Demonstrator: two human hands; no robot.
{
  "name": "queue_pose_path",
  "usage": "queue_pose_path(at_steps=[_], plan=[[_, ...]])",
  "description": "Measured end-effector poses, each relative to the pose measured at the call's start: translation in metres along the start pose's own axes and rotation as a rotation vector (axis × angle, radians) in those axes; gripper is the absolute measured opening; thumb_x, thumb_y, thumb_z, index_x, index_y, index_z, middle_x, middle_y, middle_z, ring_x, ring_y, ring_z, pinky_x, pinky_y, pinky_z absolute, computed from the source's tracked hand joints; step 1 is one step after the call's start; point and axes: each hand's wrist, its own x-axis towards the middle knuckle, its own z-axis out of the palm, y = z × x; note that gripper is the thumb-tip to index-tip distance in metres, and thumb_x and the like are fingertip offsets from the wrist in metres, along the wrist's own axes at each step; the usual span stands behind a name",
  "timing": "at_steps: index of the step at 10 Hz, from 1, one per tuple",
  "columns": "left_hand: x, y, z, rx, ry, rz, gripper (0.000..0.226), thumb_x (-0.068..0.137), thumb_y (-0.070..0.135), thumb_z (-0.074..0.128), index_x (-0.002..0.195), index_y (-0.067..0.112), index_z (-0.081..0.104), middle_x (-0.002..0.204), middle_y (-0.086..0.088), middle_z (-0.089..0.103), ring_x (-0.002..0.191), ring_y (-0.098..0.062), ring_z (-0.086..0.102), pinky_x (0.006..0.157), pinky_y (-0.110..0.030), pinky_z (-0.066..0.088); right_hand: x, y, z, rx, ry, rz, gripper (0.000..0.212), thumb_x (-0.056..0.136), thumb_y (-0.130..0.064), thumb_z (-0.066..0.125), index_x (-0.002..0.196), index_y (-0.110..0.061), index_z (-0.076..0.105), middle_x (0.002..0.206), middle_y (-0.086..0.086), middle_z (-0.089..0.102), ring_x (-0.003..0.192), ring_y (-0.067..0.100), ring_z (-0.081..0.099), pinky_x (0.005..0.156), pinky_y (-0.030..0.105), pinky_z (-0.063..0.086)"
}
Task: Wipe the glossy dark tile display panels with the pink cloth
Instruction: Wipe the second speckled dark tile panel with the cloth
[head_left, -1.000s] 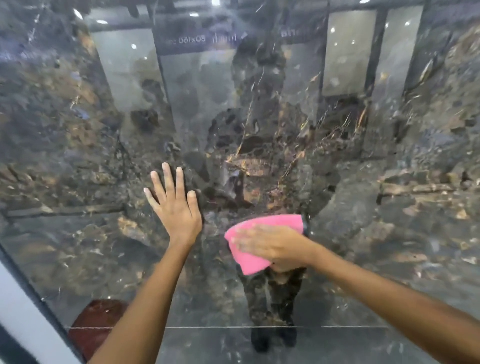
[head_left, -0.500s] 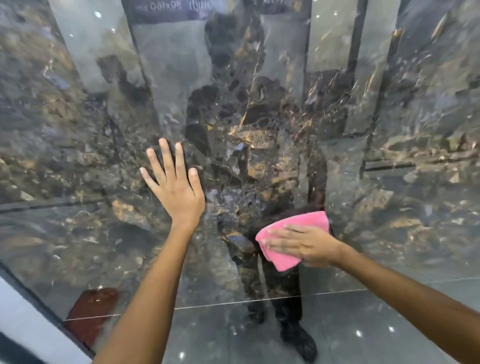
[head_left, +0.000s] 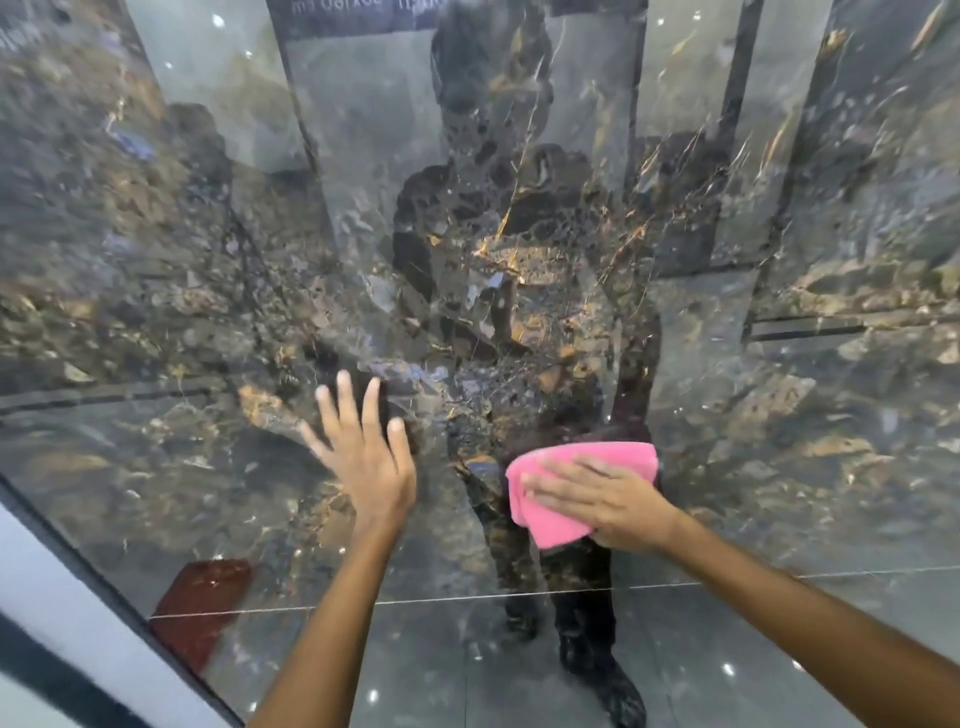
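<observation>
We have the pink cloth (head_left: 566, 488) pressed flat against the dark tile panel (head_left: 519, 234), low on its face just above the thin seam (head_left: 467, 597), with our right hand (head_left: 602, 501) spread over it, fingers straight and pushing rather than gripping. Our left hand (head_left: 363, 462) lies open just beside it, fingers apart, seemingly braced on the glossy surface, though blur makes contact hard to confirm. The cloth looks soft, light and limp, bunching at its lower corner, so we judge it wants a broad palm over its middle to keep it from folding under. The panel reads as hard, rigid and slick, so we expect the cloth to slide easily under light, even pressure
</observation>
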Motion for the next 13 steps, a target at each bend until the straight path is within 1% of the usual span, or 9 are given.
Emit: queue_pose_path(at_steps=[2,3,4,5,7,8,10,12,13], plan=[[-0.018,-0.033,0.02,0.089,0.007,0.013,0.054,0.104,0.04,0.017,0.156,0.029,0.009,0.163,0.01,-0.006,0.15,-0.019,-0.008,0.117,-0.051,-0.007,0.108,0.07,-0.057,0.089,0.472,0.628,0.063,0.077,-0.012,0.063,0.137,-0.002,0.048,0.145,0.013,0.046,0.142,0.022,0.026,0.116,0.043,0.015],[-0.019,-0.035,0.026,0.088,0.064,0.037,0.053,0.104,0.038,0.017,0.156,0.03,0.01,0.163,0.009,-0.002,0.151,-0.02,-0.005,0.118,-0.05,-0.007,0.128,0.043,-0.039,-0.04,0.454,0.471,0.06,0.077,-0.008,0.06,0.136,-0.003,0.049,0.139,0.013,0.054,0.136,0.023,0.038,0.117,0.041,0.016],[-0.02,-0.039,0.027,0.033,0.094,0.051,0.053,0.104,0.038,0.017,0.156,0.03,0.01,0.164,0.009,-0.001,0.151,-0.021,-0.004,0.118,-0.051,-0.007,0.08,-0.043,0.017,-0.087,-0.008,-0.132,0.057,0.088,-0.001,0.039,0.144,-0.006,0.037,0.146,0.004,0.048,0.138,0.019,0.037,0.121,0.043,-0.004],[-0.021,-0.041,0.028,0.033,0.1,0.071,0.053,0.104,0.038,0.017,0.156,0.03,0.012,0.164,0.008,0.0,0.151,-0.021,-0.004,0.117,-0.051,-0.006,0.048,-0.05,0.022,-0.073,-0.16,-0.265,0.072,0.08,-0.007,0.056,0.146,-0.008,0.029,0.15,0.0,0.042,0.143,0.016,0.028,0.12,0.041,-0.011],[-0.022,-0.042,0.031,0.026,0.115,0.088,0.053,0.104,0.038,0.017,0.156,0.029,0.012,0.164,0.008,0.001,0.151,-0.021,-0.003,0.118,-0.052,-0.005,0.037,0.038,-0.022,0.038,0.262,0.51,0.062,0.083,-0.016,0.049,0.144,-0.014,0.038,0.159,-0.006,0.02,0.149,0.018,0.01,0.12,0.039,0.006],[-0.022,-0.04,0.031,0.022,0.118,0.091,0.053,0.104,0.038,0.018,0.156,0.029,0.013,0.164,0.008,0.001,0.151,-0.021,-0.003,0.118,-0.051,-0.004,0.005,0.013,0.001,-0.08,0.196,0.48,0.071,0.087,-0.028,0.048,0.153,-0.015,0.022,0.162,-0.003,0.01,0.149,0.023,0.012,0.119,0.039,0.007],[-0.025,-0.043,0.03,0.016,0.122,0.101,0.053,0.104,0.037,0.018,0.156,0.029,0.013,0.164,0.007,0.001,0.151,-0.021,-0.003,0.118,-0.051,-0.005,-0.009,-0.026,0.013,-0.013,-0.031,0.083,0.095,0.069,-0.002,0.05,0.155,-0.013,0.011,0.159,0.003,0.021,0.149,0.02,0.004,0.121,0.038,0.001],[-0.025,-0.044,0.029,0.019,0.086,0.092,0.053,0.103,0.037,0.018,0.156,0.028,0.015,0.164,0.007,0.001,0.151,-0.022,-0.002,0.119,-0.051,-0.004,0.077,-0.017,-0.007,0.164,0.316,0.68,0.06,0.085,-0.009,0.054,0.143,-0.01,0.037,0.151,0.0,0.033,0.149,0.02,0.008,0.118,0.041,0.006],[-0.026,-0.046,0.028,0.021,0.068,0.081,0.052,0.103,0.038,0.017,0.154,0.027,0.02,0.164,0.007,0.0,0.151,-0.022,-0.002,0.119,-0.051,-0.004,0.078,-0.053,0.017,0.061,0.113,0.248,0.07,0.078,-0.003,0.054,0.143,-0.011,0.033,0.149,-0.001,0.034,0.146,0.022,0.018,0.116,0.039,0.007]])
